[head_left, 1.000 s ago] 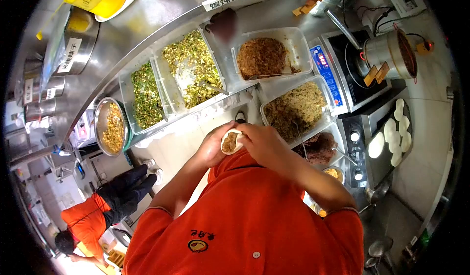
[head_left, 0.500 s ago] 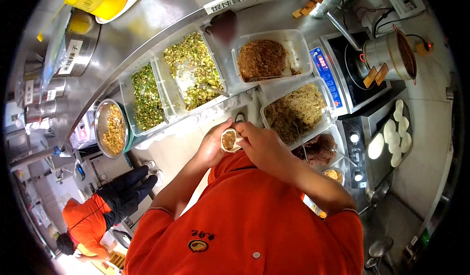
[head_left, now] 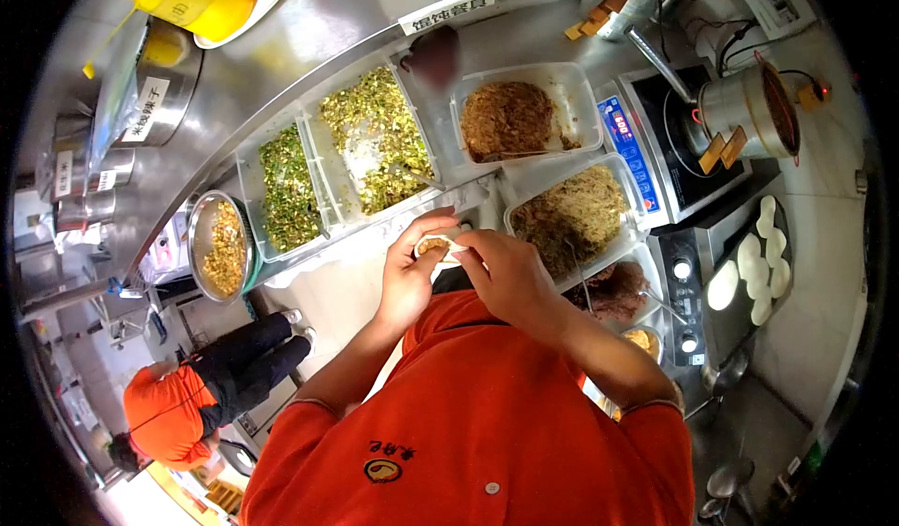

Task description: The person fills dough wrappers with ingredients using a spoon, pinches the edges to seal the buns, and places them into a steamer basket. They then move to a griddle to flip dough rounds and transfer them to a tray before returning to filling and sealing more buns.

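Between my hands, in front of my chest, is a filled bun (head_left: 434, 243): a pale dough wrapper with brown filling showing in its opening. My left hand (head_left: 409, 278) cradles it from the left, thumb over the filling. On the right, my right hand (head_left: 506, 271) pinches the wrapper's edge between thumb and fingers. Just beyond my right hand stands a clear tub of shredded filling (head_left: 585, 206) in pale and dark halves. Part of the bun is hidden behind my fingers.
Along the counter are tubs of chopped green filling (head_left: 288, 187), yellow-green filling (head_left: 370, 133) and brown mince (head_left: 506, 119), plus a steel bowl (head_left: 198, 255). At right are a pot (head_left: 740, 114) on an induction cooker and a griddle with dough pieces (head_left: 749, 256). A co-worker (head_left: 169, 414) bends at lower left.
My left thumb has moved over the filling and its fingers have lifted around the bun. The wrapper's opening looks narrower. The whole view has shifted slightly.
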### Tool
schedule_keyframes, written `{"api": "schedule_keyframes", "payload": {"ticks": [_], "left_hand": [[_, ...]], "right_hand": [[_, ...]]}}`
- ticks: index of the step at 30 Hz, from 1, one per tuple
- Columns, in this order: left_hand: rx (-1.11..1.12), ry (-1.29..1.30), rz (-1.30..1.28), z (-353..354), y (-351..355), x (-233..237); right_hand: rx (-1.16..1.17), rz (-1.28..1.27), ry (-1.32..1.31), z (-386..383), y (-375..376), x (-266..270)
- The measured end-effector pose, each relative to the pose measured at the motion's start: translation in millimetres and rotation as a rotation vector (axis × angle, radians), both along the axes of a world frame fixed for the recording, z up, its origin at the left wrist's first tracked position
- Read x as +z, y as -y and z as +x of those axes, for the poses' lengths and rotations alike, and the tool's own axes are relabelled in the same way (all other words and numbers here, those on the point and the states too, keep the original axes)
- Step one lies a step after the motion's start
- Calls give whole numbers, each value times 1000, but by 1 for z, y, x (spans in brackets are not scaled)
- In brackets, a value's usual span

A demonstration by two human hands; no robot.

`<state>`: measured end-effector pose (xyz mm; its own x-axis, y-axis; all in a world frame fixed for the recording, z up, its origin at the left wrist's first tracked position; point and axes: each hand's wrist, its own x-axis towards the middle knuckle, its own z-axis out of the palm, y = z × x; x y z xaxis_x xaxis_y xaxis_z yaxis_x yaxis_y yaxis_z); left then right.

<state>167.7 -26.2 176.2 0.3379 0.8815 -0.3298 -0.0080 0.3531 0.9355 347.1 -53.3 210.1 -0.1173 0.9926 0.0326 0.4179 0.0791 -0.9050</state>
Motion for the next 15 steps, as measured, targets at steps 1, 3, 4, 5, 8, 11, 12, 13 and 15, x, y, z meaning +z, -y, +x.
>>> {"api": "schedule_keyframes", "payload": {"ticks": [1, 3, 4, 5, 8, 11, 12, 13, 15], "left_hand": [[22, 82, -8, 2, -1, 0], [59, 227, -36, 5, 1, 15], [96, 372, -67, 7, 1, 20], [130, 353, -60, 9, 2, 18], [85, 125, -61, 6, 5, 7], [83, 10, 45, 4, 6, -8], [83, 10, 46, 3, 5, -8], [76, -20, 62, 2, 5, -7], [69, -49, 77, 2, 5, -1]], "right_hand": [[0, 1, 0, 0, 0, 2], [-38, 15, -46, 0, -2, 9], [-39, 15, -46, 1, -2, 9], [-31, 4, -36, 2, -1, 9], [-24, 15, -40, 2, -2, 8], [-28, 50, -35, 0, -1, 4], [-31, 64, -16, 0, -1, 2], [-31, 65, -16, -1, 0, 1], [-38, 71, -18, -2, 0, 0]]}}
